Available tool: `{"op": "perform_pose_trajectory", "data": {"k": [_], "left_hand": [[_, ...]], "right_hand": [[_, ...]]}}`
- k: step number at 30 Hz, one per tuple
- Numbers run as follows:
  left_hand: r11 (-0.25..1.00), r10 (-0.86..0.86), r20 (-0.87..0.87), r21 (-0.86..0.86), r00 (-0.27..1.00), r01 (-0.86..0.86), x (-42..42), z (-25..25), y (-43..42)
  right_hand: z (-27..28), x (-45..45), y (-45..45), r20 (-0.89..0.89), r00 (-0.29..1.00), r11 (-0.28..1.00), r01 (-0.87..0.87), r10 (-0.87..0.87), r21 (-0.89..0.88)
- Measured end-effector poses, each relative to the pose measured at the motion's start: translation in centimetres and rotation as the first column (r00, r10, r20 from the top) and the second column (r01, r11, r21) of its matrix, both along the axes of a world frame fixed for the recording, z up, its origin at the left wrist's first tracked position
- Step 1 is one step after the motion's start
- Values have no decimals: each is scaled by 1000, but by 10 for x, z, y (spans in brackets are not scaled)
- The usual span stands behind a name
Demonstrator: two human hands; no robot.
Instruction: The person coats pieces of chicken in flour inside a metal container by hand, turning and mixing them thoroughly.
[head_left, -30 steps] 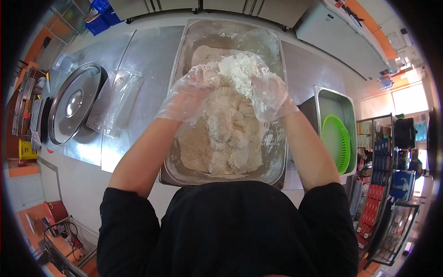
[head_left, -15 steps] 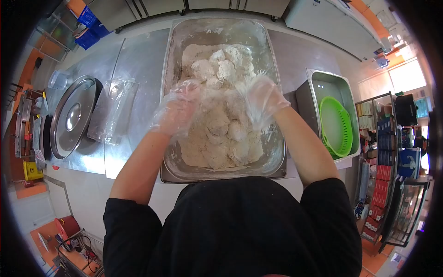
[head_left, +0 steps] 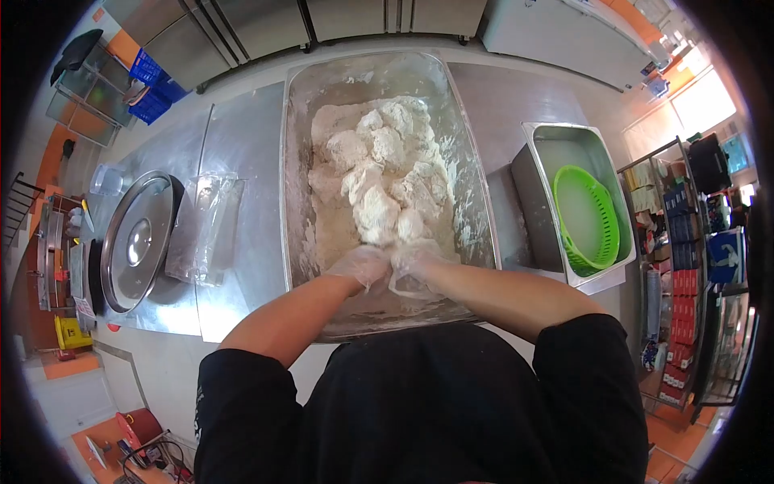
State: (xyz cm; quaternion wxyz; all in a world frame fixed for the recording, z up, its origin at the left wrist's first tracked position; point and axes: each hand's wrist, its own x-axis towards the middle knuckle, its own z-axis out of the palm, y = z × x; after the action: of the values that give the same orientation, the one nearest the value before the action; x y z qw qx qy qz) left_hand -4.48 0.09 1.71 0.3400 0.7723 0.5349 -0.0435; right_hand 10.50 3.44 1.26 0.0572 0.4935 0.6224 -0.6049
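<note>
A large metal tray (head_left: 472,202) holds pale flour and several thickly coated lumps that look like battered meat pieces (head_left: 377,214). Both hands wear clear plastic gloves and sit close together at the tray's near end. My left hand (head_left: 364,266) reaches into the flour behind the nearest pieces. Beside it, my right hand (head_left: 413,260) touches the near side of the same heap. The fingers of both hands are buried or covered by flour and pieces, so I cannot make out their grip.
Right of the tray stands a deep steel pan (head_left: 542,202) with a green plastic basket (head_left: 587,222) in it. To the left lie clear plastic bags (head_left: 205,234) and a round steel lid (head_left: 139,242) on the steel table (head_left: 242,153). Blue crates (head_left: 149,105) stand beyond.
Both hands have come from the tray's sides to its near end and drawn together. The near pieces have shifted away from me, toward the heap in the middle. The view has tilted slightly.
</note>
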Motion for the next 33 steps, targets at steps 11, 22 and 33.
{"op": "perform_pose_trajectory", "data": {"k": [11,22,33], "left_hand": [[872,336,-479,484,811,-76,-35,61,66],[636,772,22,-13,636,-771,22,-20,44],[905,420,-145,139,896,-402,-6,52,25]], "right_hand": [[88,-16,80,447,887,490,-442,114,751],[-29,-33,81,-587,760,926,375,-280,45],[70,7,86,-8,958,719,-211,288,662]]}}
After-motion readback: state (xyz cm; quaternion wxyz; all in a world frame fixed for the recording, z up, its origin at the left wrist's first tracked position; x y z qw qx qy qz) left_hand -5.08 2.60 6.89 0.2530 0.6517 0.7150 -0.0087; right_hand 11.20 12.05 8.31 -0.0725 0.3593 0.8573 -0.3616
